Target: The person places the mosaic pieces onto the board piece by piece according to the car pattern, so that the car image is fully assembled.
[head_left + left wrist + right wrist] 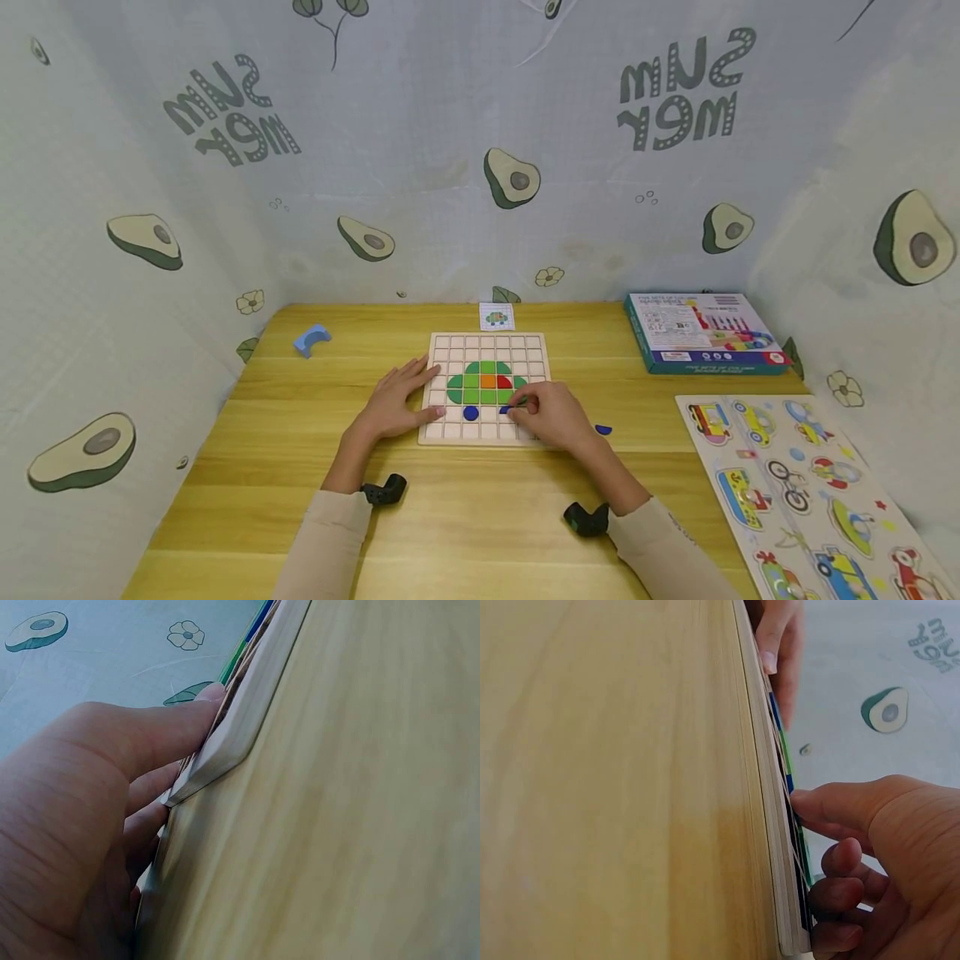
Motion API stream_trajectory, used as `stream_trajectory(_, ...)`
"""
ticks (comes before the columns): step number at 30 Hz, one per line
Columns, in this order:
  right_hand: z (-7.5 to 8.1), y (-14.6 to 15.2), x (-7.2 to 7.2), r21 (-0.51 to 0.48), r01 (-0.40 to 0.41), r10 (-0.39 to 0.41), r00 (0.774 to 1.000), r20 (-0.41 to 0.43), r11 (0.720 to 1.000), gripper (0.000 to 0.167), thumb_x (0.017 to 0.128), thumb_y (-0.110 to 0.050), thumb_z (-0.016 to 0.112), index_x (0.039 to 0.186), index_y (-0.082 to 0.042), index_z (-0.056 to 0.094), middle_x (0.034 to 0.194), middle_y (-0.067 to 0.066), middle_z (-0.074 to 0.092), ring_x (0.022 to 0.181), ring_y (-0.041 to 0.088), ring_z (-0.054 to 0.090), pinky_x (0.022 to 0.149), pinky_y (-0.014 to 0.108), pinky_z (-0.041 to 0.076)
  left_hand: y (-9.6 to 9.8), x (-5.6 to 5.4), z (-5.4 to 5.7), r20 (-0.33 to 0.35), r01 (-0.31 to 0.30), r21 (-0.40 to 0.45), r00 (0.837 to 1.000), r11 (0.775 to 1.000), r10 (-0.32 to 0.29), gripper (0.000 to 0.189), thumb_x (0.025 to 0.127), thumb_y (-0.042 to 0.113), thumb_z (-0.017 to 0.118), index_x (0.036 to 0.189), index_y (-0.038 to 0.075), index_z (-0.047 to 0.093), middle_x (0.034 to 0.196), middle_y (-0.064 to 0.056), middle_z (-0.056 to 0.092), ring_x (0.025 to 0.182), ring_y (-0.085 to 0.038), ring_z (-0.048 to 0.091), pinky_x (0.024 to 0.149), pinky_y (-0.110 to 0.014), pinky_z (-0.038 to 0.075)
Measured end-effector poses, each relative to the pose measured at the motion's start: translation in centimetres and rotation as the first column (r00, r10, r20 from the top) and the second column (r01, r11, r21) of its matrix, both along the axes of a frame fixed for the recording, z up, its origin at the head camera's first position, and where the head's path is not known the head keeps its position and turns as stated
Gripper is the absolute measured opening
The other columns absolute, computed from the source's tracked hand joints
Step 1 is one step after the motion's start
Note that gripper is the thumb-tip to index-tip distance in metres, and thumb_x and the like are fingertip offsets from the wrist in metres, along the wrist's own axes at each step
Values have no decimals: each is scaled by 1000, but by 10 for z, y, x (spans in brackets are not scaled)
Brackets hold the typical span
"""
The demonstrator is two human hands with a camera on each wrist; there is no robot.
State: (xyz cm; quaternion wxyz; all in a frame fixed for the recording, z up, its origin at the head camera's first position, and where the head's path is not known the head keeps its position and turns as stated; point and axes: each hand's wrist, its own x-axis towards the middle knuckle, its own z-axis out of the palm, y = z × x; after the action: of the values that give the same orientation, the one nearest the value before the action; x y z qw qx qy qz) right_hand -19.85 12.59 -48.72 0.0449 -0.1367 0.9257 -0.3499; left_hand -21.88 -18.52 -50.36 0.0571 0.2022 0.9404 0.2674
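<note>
A square wooden grid board (450, 343) lies on the table, bearing a turtle-like pattern of green, orange and red pieces. Below the pattern sits a blue round shape (470, 413). My left hand (392, 402) rests at the board's left edge, its thumb on the grid and its fingers extended. With thumb and fingertips, my right hand (553, 414) pinches a small blue piece (504, 410) at the grid's lower right; the fingers partly hide it. To the right of that hand, a blue half-circle piece (603, 430) lies on the table.
Behind the board is a small pattern card (497, 317). A light-blue arch block (311, 340) lies at the far left. On the right are a flat game box (705, 333) and, nearer, a vehicle picture puzzle board (813, 492). Printed cloth hangs around the table.
</note>
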Motion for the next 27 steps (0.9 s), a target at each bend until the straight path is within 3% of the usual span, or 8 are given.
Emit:
stream_trajectory(11,7,12,3,-85,45,-41,998,50,995,9,92,-24,78,98,-17,79,64,-1,50,57,15,45,51,24,32,1,2,-2,13,-5,10,1000,1000,5,80,93,53,67,160,20,40,172,-6,22,161,-32,16,130,-58,10)
stream_trajectory(27,21,67,11,-26,123,-124,992,-16,992,15,93,-23,77,103,-12,79,68,1,51,64,17,47,58,26,36,1,2,2,1,-5,8,1000,1000,5,79,93,52,68,159,18,42,172,-9,24,160,-34,19,130,-60,11)
